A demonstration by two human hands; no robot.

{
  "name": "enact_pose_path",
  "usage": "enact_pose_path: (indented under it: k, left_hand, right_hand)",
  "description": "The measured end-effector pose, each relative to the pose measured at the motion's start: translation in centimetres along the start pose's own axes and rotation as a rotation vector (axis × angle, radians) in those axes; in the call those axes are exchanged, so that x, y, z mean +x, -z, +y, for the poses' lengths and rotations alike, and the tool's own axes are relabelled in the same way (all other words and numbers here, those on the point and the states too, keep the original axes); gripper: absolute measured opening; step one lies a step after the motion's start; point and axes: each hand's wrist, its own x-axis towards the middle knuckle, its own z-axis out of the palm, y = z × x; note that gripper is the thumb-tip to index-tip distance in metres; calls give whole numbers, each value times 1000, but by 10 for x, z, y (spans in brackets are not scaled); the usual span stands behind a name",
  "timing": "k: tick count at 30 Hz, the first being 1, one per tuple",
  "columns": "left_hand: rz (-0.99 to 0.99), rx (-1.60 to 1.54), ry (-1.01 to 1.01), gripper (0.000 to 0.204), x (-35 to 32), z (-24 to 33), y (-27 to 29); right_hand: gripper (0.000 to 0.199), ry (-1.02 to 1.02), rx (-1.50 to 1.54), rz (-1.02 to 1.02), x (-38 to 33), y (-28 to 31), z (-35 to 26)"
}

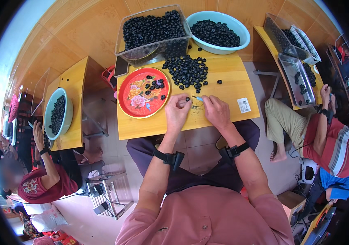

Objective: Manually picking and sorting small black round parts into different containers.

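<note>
Over the near part of the yellow table (150, 129), my left hand (177, 112) pinches a small round black part (188, 99) between thumb and fingertips. My right hand (217, 111) grips a slim blue-handled tool (199, 99), its dark thin tip pointing at that part. Whether the tip touches it is too small to tell. Dark crumbs lie on the wood below the hands. Beyond them spreads a loose pile of black parts (186, 71). To the left, a red floral tray (130, 107) carries several similar parts.
At the back stand a clear bin (181, 44) and a pale blue basin (244, 38), both full of black parts. A dark phone-like object (121, 66) and a white label (243, 105) lie on the table. Other people work at side tables, left and right.
</note>
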Motion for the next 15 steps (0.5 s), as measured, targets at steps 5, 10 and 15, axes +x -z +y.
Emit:
enact_pose_path:
  k: [5, 10, 15]
  left_hand:
    - [-10, 69, 27, 24, -1, -1, 1]
    - [1, 116, -62, 26, -1, 2, -1]
    - [-10, 287, -116, 28, -2, 8, -4]
  right_hand:
    - [20, 31, 4, 10, 0, 2, 0]
    - [20, 48, 2, 7, 0, 4, -3]
    - [20, 73, 9, -10, 1, 8, -5]
